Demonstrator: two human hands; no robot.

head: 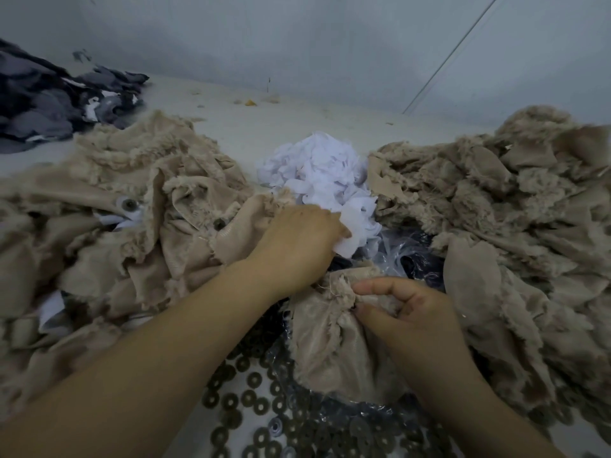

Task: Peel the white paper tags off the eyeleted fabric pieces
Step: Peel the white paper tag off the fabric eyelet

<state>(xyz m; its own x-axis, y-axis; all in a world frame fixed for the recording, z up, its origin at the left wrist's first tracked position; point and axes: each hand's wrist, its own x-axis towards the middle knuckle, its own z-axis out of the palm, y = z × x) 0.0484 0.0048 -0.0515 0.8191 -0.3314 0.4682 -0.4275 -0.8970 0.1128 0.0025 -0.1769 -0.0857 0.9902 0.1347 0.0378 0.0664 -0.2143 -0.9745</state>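
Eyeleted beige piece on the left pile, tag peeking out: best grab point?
Pinch the white tag at its free lower edge below the eyelet, coming from the near side. That edge sticks out clear of the beige piece; folds cover the rest.

A pale grey wall (297,31) stands behind the desk (264,123), meeting its far edge. A thin dark line (453,52) slants across the wall, running down from the upper right to the desk's back edge. The desk top is off-white, with small yellowish scraps (249,102) near the wall. Light is dim and even.
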